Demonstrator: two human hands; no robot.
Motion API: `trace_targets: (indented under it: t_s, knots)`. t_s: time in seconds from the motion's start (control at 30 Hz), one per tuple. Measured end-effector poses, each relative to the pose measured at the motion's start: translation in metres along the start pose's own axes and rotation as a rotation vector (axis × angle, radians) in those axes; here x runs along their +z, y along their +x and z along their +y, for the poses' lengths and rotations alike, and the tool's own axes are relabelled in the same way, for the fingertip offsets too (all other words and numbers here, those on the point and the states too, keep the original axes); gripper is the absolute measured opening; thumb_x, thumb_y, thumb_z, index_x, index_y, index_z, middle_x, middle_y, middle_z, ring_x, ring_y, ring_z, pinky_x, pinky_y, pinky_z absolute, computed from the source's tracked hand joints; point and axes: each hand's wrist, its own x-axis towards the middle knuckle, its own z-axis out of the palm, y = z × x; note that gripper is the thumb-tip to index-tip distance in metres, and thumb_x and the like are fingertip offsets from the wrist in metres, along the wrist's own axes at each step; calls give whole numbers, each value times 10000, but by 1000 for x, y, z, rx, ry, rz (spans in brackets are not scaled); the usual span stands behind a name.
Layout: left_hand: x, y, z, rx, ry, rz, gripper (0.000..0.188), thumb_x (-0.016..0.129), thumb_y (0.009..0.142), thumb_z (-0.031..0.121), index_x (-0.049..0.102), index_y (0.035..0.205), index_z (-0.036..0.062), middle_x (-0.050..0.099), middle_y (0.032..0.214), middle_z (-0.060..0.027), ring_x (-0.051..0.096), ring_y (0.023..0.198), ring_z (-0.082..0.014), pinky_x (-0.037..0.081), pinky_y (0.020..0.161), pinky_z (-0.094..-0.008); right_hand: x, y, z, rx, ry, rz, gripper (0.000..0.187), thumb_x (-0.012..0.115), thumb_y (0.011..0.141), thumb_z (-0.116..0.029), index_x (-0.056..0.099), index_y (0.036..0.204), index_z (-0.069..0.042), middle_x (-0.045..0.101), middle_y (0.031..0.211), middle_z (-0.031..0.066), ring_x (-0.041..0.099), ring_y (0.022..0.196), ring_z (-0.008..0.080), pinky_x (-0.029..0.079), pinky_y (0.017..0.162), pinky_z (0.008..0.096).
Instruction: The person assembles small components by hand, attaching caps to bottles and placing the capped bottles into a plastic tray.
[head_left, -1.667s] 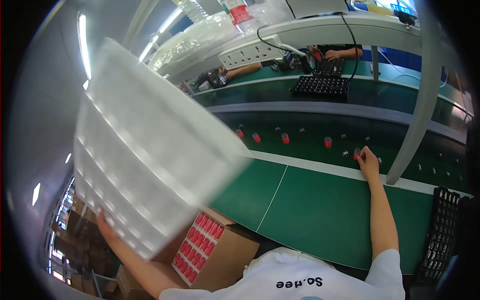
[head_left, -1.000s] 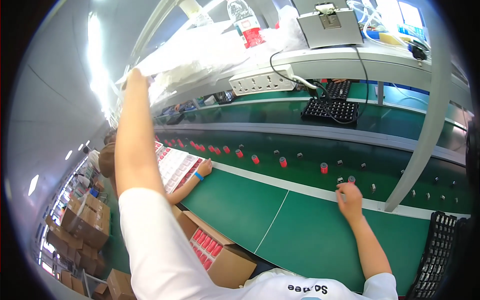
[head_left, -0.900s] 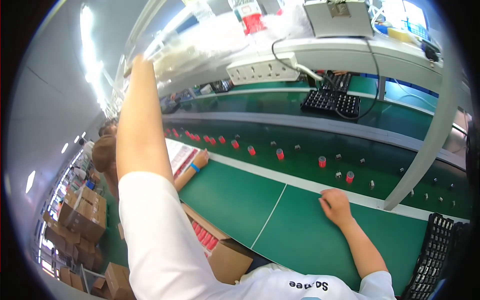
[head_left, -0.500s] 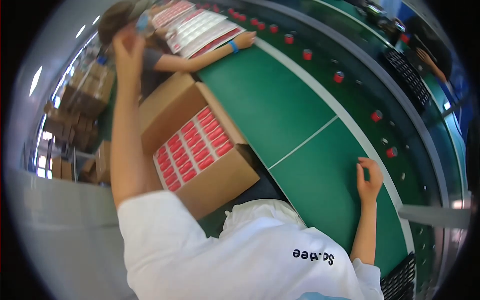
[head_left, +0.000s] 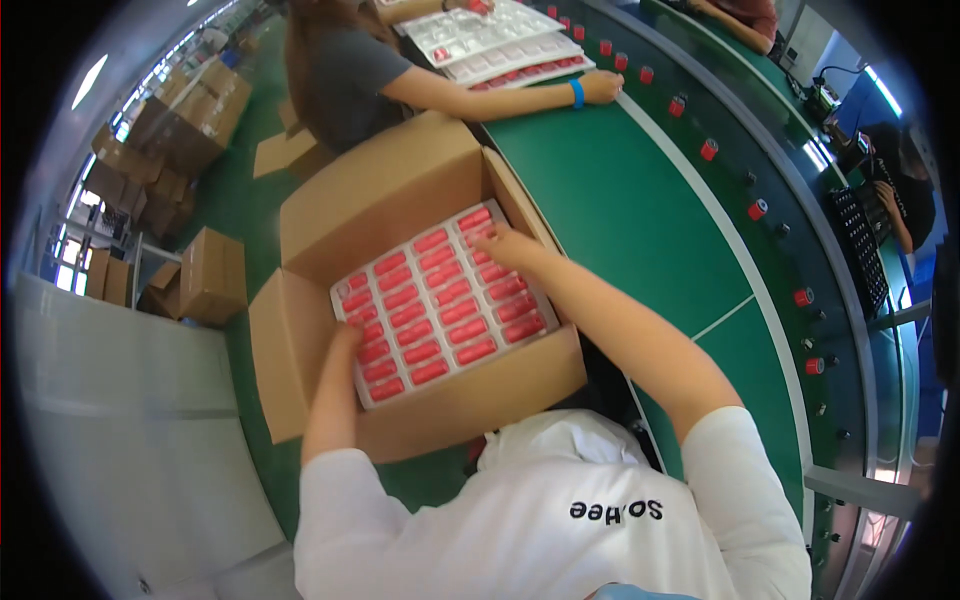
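An open cardboard box (head_left: 470, 405) stands in front of me, holding a white tray (head_left: 405, 355) filled with rows of short red cylinders (head_left: 438, 257). At the tray's left edge, beside the box wall, is my left hand (head_left: 346, 338); its fingers are partly hidden. My right hand (head_left: 508, 247) reaches across the box's right side and lies over the tray's far right part. Its fingers are apart and touch the red cylinders there, and I see nothing lifted in them.
A green worktop (head_left: 610, 200) runs along the box's right side. Beyond it, a conveyor (head_left: 735, 185) carries spaced red cylinders. A co-worker's arm (head_left: 520, 98) with a blue wristband reaches by stacked white trays (head_left: 500, 40). Cardboard boxes (head_left: 212, 275) stand at the left.
My left hand has come down from high up to the tray's left edge. My right hand has moved from above the green worktop into the box. The view has shifted.
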Motion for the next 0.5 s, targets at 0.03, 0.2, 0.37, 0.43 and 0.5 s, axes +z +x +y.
trace_targets:
  t_s: [0.03, 0.2, 0.37, 0.43, 0.5]
  knots:
    - [11, -7, 1, 84, 106, 87, 618, 479, 922, 504, 581, 1190, -43, 618, 1156, -257, 601, 1099, -365, 482, 920, -452, 9, 29, 16, -16, -233, 84, 768, 582, 860, -551, 401, 1351, 11, 590, 1173, 221, 586, 1078, 269, 457, 912, 366]
    - [13, -30, 7, -122, 132, 162, 742, 439, 920, 535, 365, 1309, -92, 587, 1159, -312, 575, 1101, -429, 453, 954, -457, 19, 86, 74, 112, -142, 105, 676, 450, 916, -535, 566, 1171, 80, 598, 1138, 304, 595, 1082, 388, 436, 953, 451]
    - [8, -36, 20, -104, 165, 136, 509, 493, 912, 290, 436, 1241, -93, 608, 1110, -312, 607, 1038, -433, 477, 913, -462, 32, 89, 114, -6, -298, 334, 595, 443, 940, -418, 500, 1236, 95, 562, 1202, 302, 565, 1097, 433, 434, 957, 471]
    - [-13, -51, 12, -111, 156, 129, 484, 513, 887, 242, 442, 1229, -94, 611, 1102, -313, 609, 1035, -432, 483, 906, -459, 30, 57, 65, 121, -356, 373, 501, 468, 927, -295, 457, 1245, 92, 581, 1155, 312, 586, 1057, 442, 461, 932, 476]
    - [-22, -52, 19, -90, 181, 97, 466, 567, 826, 147, 445, 1204, -97, 613, 1092, -318, 609, 1046, -426, 498, 893, -444, 12, 55, 60, 126, -407, 352, 450, 476, 914, -233, 441, 1233, 82, 589, 1129, 314, 597, 1040, 436, 477, 911, 476]
